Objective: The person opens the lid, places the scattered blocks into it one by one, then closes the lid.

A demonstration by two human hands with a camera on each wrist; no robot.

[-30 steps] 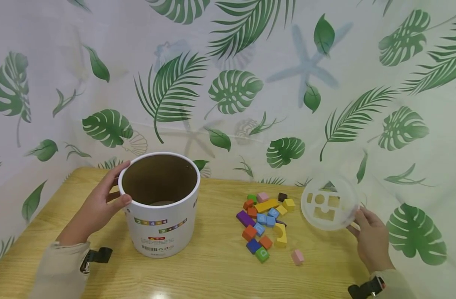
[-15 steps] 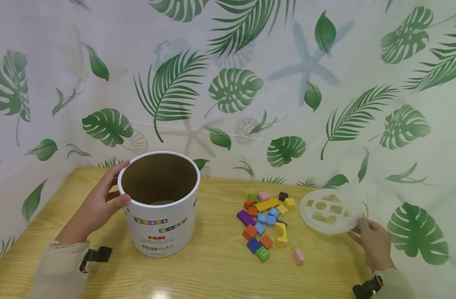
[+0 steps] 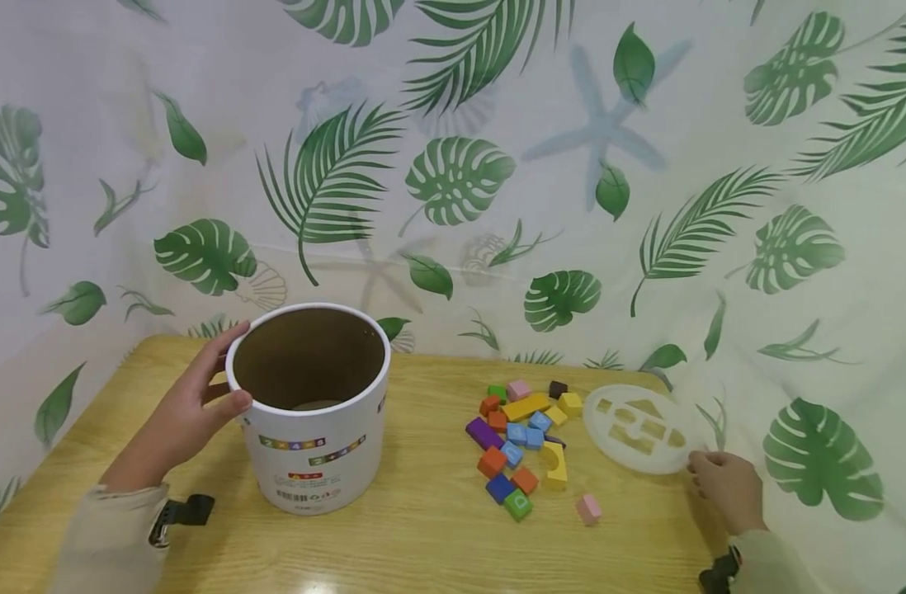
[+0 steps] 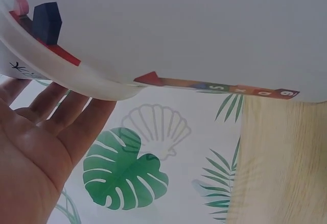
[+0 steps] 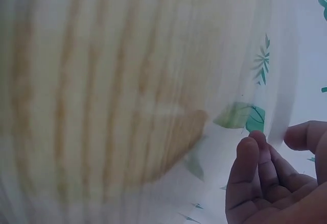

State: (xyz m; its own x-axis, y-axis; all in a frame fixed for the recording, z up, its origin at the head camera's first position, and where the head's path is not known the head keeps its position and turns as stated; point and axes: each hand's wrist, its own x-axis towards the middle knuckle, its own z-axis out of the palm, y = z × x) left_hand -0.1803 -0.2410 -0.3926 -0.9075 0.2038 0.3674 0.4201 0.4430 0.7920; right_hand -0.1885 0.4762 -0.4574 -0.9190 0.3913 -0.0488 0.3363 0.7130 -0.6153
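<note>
A white bucket (image 3: 315,445) with printed number strips stands upright on the table at left, its mouth facing up. My left hand (image 3: 186,412) is spread against its near-left side, thumb and fingertips at the rim; in the left wrist view several fairly straight fingers touch the rim (image 4: 66,76). At right, a round translucent lid (image 3: 609,445) with shaped cut-outs lies flat or nearly flat; I cannot tell whether it fully touches the table. My right hand (image 3: 731,487) pinches its right edge, thumb at the rim (image 5: 281,96) in the right wrist view.
Several coloured wooden blocks (image 3: 523,408) lie loosely heaped between bucket and lid. A pink block (image 3: 589,509) sits apart, nearer me. The wooden table (image 3: 438,536) meets a leaf-printed curtain (image 3: 460,272) at the back and both sides.
My right hand has lowered the lid from a tilted, raised pose to nearly flat, and moved slightly towards me. The left hand and bucket keep their pose; the view has shifted slightly.
</note>
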